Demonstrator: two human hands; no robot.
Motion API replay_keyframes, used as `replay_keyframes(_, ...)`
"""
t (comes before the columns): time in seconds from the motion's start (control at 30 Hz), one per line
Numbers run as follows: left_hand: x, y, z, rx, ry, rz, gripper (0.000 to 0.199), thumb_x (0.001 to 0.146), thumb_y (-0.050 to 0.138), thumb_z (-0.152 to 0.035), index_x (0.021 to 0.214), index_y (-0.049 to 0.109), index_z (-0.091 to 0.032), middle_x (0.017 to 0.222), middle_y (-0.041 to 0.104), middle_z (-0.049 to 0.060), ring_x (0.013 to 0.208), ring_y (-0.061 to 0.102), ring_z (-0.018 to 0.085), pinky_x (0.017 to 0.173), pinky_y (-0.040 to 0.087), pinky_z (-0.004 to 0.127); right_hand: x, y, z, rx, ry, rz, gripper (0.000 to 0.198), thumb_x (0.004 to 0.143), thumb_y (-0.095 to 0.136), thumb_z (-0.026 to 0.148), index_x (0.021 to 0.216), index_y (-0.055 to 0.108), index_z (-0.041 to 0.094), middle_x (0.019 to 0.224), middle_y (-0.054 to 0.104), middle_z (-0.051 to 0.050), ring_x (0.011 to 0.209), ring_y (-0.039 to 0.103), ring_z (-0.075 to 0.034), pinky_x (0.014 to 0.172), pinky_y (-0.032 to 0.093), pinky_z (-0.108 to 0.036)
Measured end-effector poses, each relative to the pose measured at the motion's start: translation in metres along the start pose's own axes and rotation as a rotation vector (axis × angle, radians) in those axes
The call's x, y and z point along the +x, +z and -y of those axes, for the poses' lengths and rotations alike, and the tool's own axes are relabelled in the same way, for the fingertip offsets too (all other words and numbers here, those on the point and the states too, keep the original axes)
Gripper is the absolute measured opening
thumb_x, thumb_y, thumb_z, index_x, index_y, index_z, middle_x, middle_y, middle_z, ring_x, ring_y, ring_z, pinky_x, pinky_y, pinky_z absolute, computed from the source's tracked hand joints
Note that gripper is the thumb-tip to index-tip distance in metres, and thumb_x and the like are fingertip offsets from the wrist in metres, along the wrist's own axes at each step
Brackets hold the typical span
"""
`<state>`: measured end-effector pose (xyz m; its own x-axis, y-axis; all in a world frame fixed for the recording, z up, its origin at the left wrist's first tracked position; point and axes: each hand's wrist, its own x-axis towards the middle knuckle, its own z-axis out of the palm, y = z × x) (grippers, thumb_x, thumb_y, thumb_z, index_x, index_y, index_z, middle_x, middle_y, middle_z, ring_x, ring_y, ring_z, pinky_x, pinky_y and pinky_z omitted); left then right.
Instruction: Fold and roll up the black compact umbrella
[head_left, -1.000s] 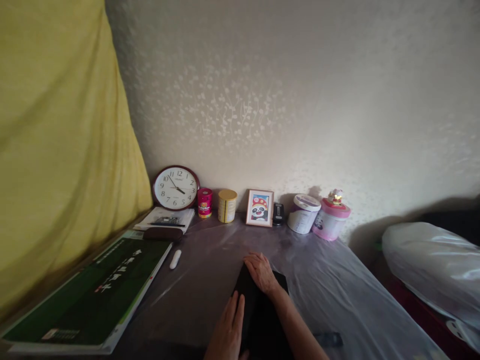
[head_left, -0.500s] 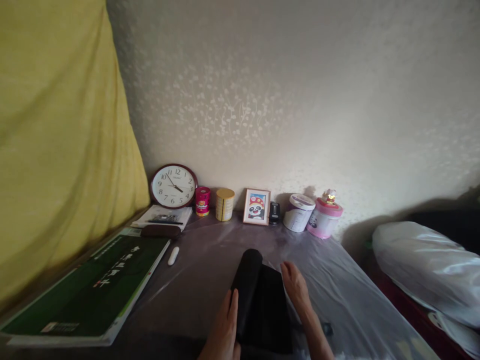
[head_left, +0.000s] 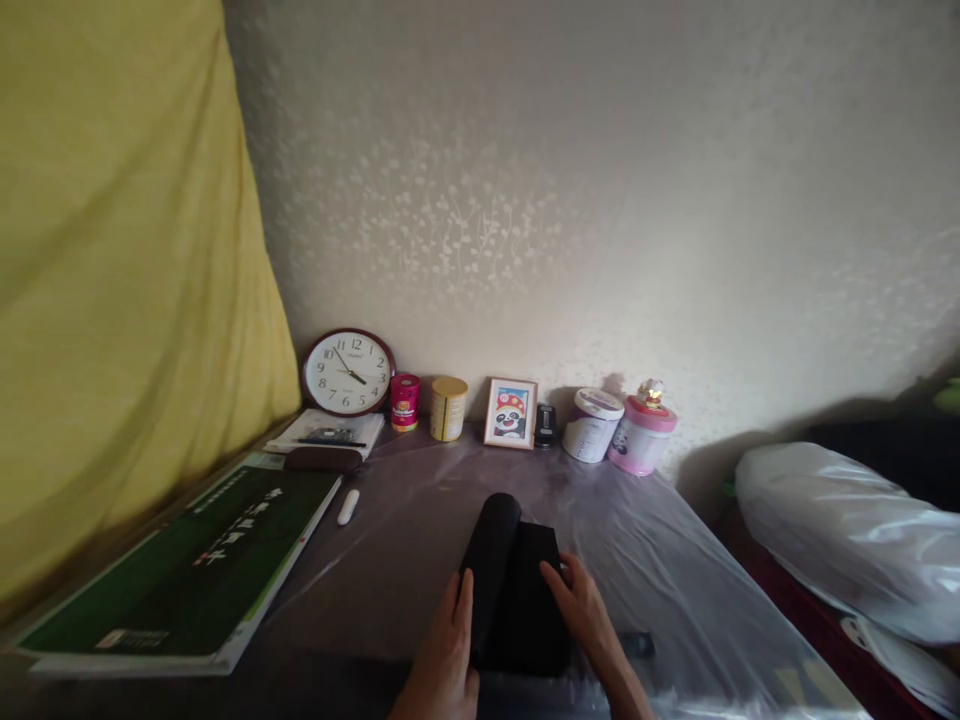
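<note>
A black mat [head_left: 530, 600], partly rolled up, lies at the near middle of the table, its roll [head_left: 491, 560] on the left and a flat flap on the right. My left hand [head_left: 448, 645] is wrapped around the left side of the roll, thumb hidden. At the flap's right edge, my right hand [head_left: 581, 603] pinches the mat, its fingertips lying over the top surface. Just right of my right wrist is a small dark object [head_left: 637, 645] that I cannot make out.
Left lie a big green book [head_left: 187, 570], a brown case [head_left: 322, 460] and a white oval piece [head_left: 348, 507]. Along the wall stand a clock [head_left: 349, 372], two tins, a framed panda picture [head_left: 511, 413], and two tubs. A plastic-wrapped bundle [head_left: 840, 540] sits beyond the right edge.
My right hand has come down and left onto the mat's flap, which it was beside before. The flap's far edge now shows straighter. My left hand stays on the roll.
</note>
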<state>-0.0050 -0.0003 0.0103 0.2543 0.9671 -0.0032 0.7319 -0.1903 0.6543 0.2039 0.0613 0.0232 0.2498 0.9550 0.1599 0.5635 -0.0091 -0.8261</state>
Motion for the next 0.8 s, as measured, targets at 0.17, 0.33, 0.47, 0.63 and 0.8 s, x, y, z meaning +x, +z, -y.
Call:
replay_keyframes(0.17,0.004,0.012,0.012,-0.009,0.035,-0.026,0.097,0.054,0.045,0.004,0.141,0.003,-0.005,0.151,0.01,0.019,0.139,0.014,0.026,0.113,0.021,0.038,0.005,0.01,0.029,0.144,-0.048,0.112,0.037,0.071,0.054,0.048,0.085,0.065,0.015,0.071,0.067,-0.005,0.069,0.063,-0.022,0.058,0.047,-0.028)
replay_keyframes(0.33,0.01,0.026,0.024,-0.018,0.056,-0.083,0.104,0.05,0.048,0.004,0.142,0.003,-0.011,0.151,0.012,0.018,0.139,0.013,0.029,0.113,0.018,0.044,0.013,0.037,0.057,0.228,-0.047,0.144,0.038,0.071,0.057,0.045,0.095,0.066,0.016,0.078,0.069,-0.005,0.075,0.064,-0.022,0.062,0.048,-0.027)
replay_keyframes(0.47,0.01,0.023,0.023,-0.001,0.064,-0.074,0.106,0.047,0.049,0.003,0.142,0.004,-0.01,0.15,0.014,0.018,0.138,0.013,0.029,0.114,0.019,0.044,0.019,0.06,0.062,0.172,-0.031,0.123,0.038,0.071,0.058,0.037,0.102,0.065,0.017,0.087,0.07,-0.007,0.086,0.065,-0.023,0.071,0.049,-0.029)
replay_keyframes(0.63,0.009,0.007,0.011,0.149,0.044,0.002,0.096,0.049,0.05,0.0,0.138,0.013,0.004,0.148,0.016,0.025,0.138,0.016,0.029,0.113,0.021,0.039,0.022,0.071,0.066,0.003,-0.021,0.156,0.039,0.071,0.06,0.029,0.107,0.062,0.015,0.096,0.069,-0.01,0.094,0.064,-0.024,0.078,0.047,-0.03)
replay_keyframes(0.8,0.012,0.017,0.021,0.271,0.058,-0.014,0.091,0.051,0.051,-0.002,0.137,0.019,0.004,0.146,0.019,0.026,0.137,0.019,0.031,0.112,0.024,0.042,0.02,0.069,0.075,-0.102,-0.08,0.289,0.031,0.075,0.056,0.029,0.101,0.061,0.014,0.076,0.07,-0.005,0.076,0.066,-0.019,0.067,0.045,-0.025)
